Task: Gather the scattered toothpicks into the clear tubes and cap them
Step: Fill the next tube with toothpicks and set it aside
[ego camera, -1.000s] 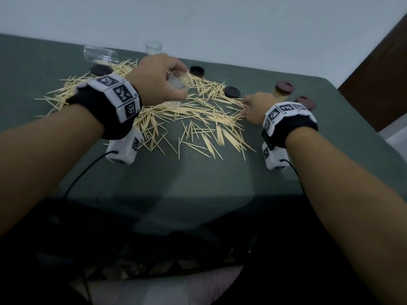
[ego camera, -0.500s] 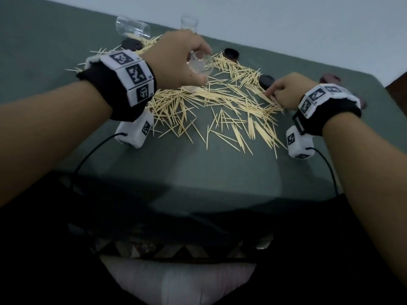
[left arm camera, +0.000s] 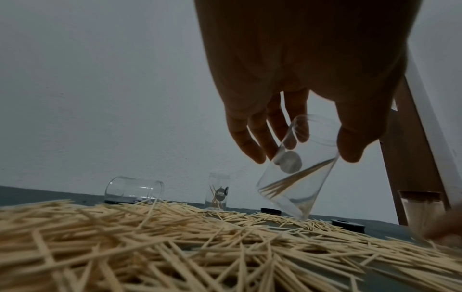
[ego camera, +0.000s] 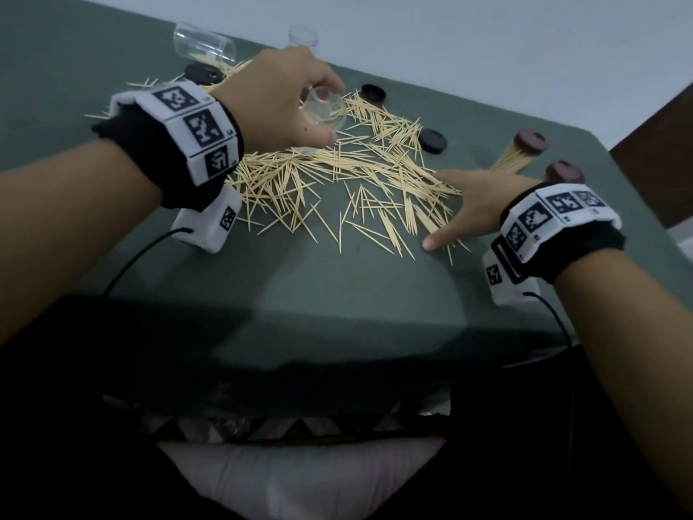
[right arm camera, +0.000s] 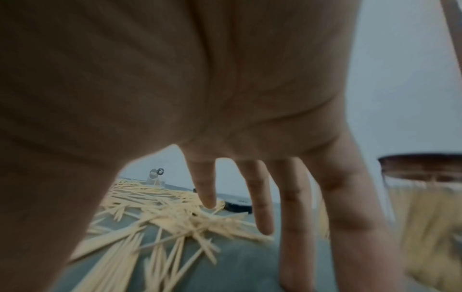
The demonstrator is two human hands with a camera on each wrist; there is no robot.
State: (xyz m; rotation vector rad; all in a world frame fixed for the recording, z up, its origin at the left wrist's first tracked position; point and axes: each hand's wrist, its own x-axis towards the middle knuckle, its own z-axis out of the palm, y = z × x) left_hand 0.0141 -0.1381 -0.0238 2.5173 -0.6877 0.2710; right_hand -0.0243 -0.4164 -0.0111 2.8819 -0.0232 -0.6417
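Over the toothpicks, the left hand holds a tilted tube while the right hand reaches flat into the pile.

On the green surface the toothpicks lie scattered between both hands. The left grip is closed around the tube near its rim, fingers on one side and thumb on the other; a few picks are already inside, and its base is low over the pile. The right grip is released, its fingers straight and spread on the picks at the near right edge. To do this step well, I think the right hand should sweep the picks together so they lie parallel, pinch a small bundle, and feed it into the mouth. The tube should stay tilted toward that hand, not tipped so far that the picks inside slide out. Loose picks roll easily, so a slow sweep seems safer.
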